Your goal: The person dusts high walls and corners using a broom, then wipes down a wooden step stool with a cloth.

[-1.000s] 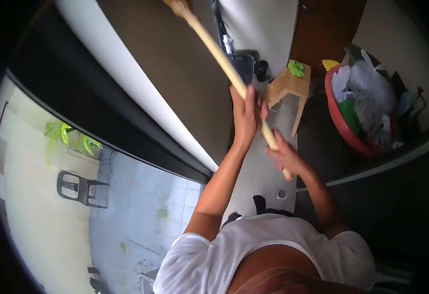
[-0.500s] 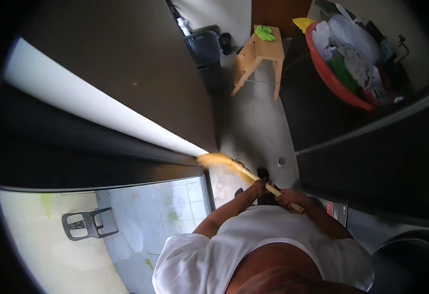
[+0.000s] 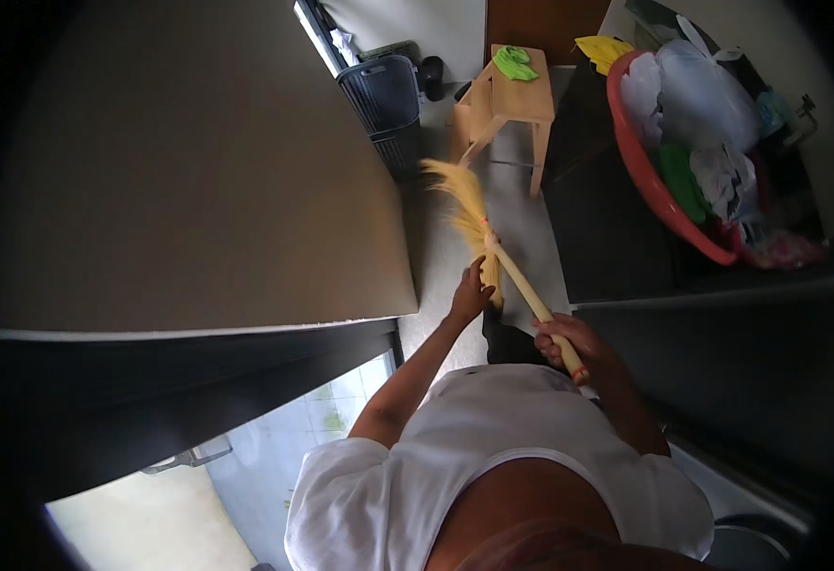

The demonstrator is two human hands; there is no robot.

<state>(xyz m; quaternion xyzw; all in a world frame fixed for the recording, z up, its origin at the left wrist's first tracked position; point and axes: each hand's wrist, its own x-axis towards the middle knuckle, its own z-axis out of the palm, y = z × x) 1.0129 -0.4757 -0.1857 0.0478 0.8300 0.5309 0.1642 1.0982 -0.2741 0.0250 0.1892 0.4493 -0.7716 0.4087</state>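
Note:
A straw broom [image 3: 524, 283] is raised in front of my body, its pale bristles up and away from me. My right hand [image 3: 569, 341] is wrapped round the handle near its red-banded end. Beside the lower bristles, just below where they join the handle, is my left hand [image 3: 472, 293] with its fingers apart. Its fingertips are at the straw; whether they press on it I cannot tell. Part of the bristles hangs back down toward my dark-clothed leg [image 3: 517, 344].
A wooden step stool [image 3: 522, 95] with a green cloth [image 3: 514, 64] stands ahead, left of a dark counter [image 3: 603, 238]. A red basin [image 3: 669, 211] of bags and cloths sits on that counter. A dark basket [image 3: 384, 95] stands by the wall corner at left.
The broom has been lifted and swung from the doorway at left toward the stool. My left hand has let go of the handle and moved up to the bristles.

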